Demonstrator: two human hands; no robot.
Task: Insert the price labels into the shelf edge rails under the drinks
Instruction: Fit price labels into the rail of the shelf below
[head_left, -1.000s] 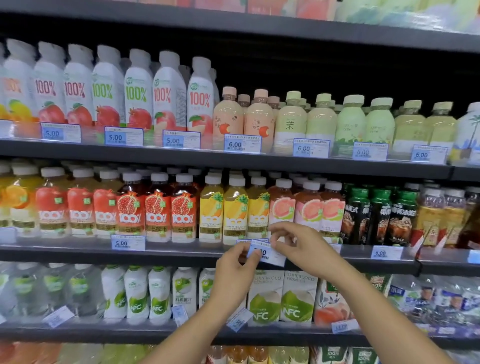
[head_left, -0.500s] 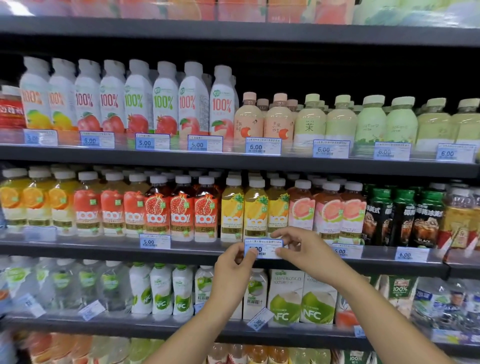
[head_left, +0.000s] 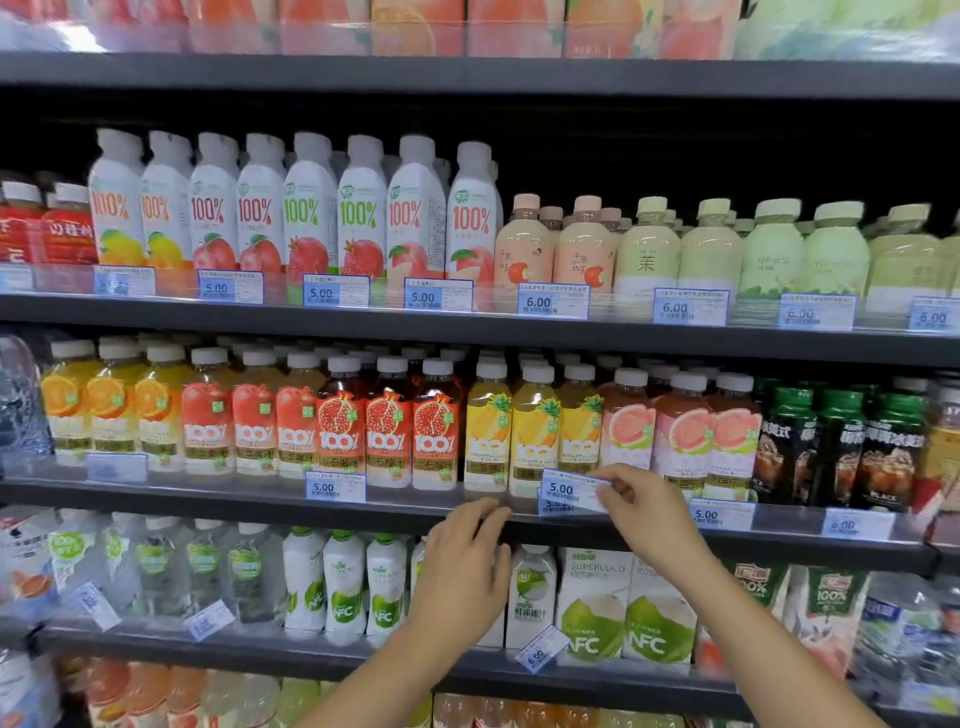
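Observation:
A white and blue price label (head_left: 567, 492) reading 5.00 sits at the clear edge rail (head_left: 415, 506) of the middle shelf, under the yellow pineapple juice bottles (head_left: 532, 431). My right hand (head_left: 647, 512) pinches the label's right end between thumb and fingers. My left hand (head_left: 465, 566) is off the label, fingers relaxed, with its fingertips at the shelf edge just left of it. A second blue tag edge shows behind the label's lower part.
Other labels stand in the rails: 5.00 under the pomegranate bottles (head_left: 335, 487) and 5.00 under the guava bottles (head_left: 721, 514). Bottle rows fill the shelves above and below. Loose tilted tags (head_left: 541, 656) hang on the lower shelf rail.
My left hand let go of the label and dropped a little to the left. My right hand keeps the label at the rail. The view shifted left.

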